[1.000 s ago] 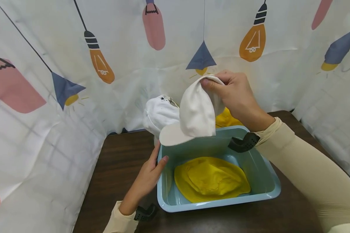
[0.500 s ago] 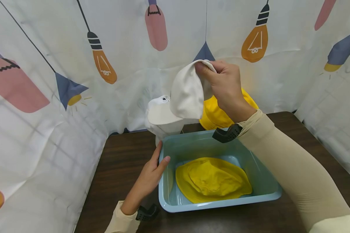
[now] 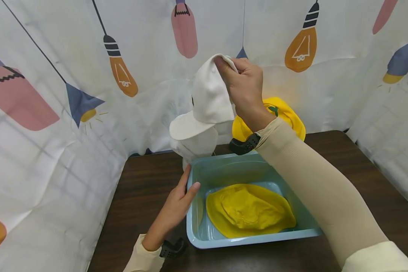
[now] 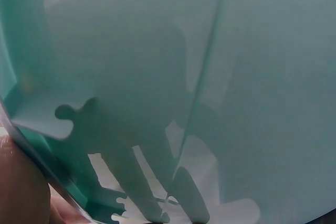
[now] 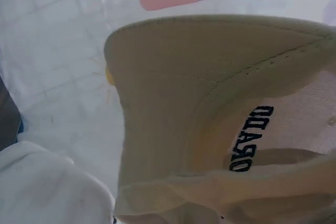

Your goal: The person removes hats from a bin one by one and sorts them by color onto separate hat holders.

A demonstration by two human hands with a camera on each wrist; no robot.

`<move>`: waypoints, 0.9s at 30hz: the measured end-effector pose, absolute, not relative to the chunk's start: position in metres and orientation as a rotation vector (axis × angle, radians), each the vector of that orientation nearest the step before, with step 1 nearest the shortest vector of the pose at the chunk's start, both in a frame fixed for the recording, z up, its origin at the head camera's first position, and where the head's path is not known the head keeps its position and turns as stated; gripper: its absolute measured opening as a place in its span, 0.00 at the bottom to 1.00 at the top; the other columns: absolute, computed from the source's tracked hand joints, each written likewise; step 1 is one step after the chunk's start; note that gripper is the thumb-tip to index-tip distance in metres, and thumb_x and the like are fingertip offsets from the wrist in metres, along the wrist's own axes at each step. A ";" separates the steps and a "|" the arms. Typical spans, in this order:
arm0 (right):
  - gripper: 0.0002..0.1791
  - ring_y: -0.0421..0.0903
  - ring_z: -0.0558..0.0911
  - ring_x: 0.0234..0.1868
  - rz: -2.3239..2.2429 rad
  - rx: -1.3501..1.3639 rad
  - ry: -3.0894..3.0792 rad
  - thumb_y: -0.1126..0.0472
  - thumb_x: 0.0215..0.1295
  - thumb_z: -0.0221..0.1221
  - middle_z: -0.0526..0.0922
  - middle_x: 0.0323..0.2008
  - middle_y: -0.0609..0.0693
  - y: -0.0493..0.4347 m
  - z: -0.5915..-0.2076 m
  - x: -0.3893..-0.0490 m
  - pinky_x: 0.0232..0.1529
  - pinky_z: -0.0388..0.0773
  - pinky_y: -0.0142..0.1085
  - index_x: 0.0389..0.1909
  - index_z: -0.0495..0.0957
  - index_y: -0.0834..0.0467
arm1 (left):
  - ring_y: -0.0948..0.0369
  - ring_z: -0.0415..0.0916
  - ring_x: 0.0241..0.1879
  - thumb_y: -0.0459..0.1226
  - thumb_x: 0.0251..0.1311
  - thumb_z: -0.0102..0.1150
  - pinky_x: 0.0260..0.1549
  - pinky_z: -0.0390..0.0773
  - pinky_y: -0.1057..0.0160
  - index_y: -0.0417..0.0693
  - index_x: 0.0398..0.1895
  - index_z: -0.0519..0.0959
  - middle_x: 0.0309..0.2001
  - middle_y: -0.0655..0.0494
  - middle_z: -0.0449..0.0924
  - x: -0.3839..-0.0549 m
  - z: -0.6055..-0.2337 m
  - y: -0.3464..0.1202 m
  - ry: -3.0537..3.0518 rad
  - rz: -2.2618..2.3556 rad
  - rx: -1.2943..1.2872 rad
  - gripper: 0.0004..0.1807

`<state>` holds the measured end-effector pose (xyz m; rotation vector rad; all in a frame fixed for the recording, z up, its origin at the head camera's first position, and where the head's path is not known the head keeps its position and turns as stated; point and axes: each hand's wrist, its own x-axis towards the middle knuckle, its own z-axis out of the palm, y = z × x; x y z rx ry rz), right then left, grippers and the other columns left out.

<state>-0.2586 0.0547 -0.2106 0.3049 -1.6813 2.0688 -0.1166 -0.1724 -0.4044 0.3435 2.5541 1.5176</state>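
Observation:
My right hand [image 3: 244, 81] pinches a white baseball cap [image 3: 210, 96] by its crown, between thumb and fingers, above the back of a light blue plastic tub [image 3: 248, 241]. Its brim points left and overlaps another white cap [image 3: 195, 145] behind the tub's left corner. The right wrist view shows the brim's underside [image 5: 163, 72] and dark lettering inside the crown. At the tub's left wall, my left hand [image 3: 175, 202] holds the rim, thumb over it and fingers along the outside. Through the left wrist camera, the tub's wall [image 4: 273, 93] fills most of the view.
Inside the tub lies a yellow bucket hat [image 3: 249, 211]. A second yellow hat [image 3: 287, 117] with a green leaf mark stands behind the tub, partly hidden by my right arm. The dark wooden table [image 3: 139, 200] ends at a patterned white curtain [image 3: 149, 98] at the back and sides.
My right hand has lifted the white cap upward and left, from above the tub towards the other white cap. The yellow hat behind has come into fuller view. My left hand stays at the rim.

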 end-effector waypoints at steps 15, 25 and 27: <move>0.13 0.37 0.76 0.40 2.015 0.371 -1.521 0.64 0.63 0.71 0.75 0.30 0.42 0.003 -0.212 -0.270 0.43 0.80 0.30 0.45 0.87 0.69 | 0.48 0.62 0.75 0.53 0.78 0.47 0.72 0.62 0.40 0.58 0.84 0.40 0.82 0.54 0.47 -0.116 -0.406 -0.172 2.540 1.543 0.332 0.41; 0.12 0.38 0.77 0.43 1.842 0.482 -1.762 0.57 0.62 0.72 0.76 0.34 0.41 -0.008 -0.250 -0.299 0.46 0.78 0.29 0.44 0.91 0.57 | 0.47 0.68 0.71 0.52 0.78 0.47 0.68 0.69 0.41 0.58 0.84 0.40 0.82 0.52 0.49 -0.116 -0.407 -0.173 2.542 1.560 0.345 0.41; 0.11 0.39 0.78 0.42 1.800 0.504 -1.804 0.56 0.61 0.73 0.76 0.34 0.41 -0.008 -0.256 -0.305 0.44 0.77 0.29 0.43 0.91 0.54 | 0.47 0.67 0.72 0.53 0.78 0.46 0.68 0.68 0.40 0.58 0.84 0.40 0.83 0.53 0.47 -0.116 -0.408 -0.174 2.543 1.560 0.346 0.41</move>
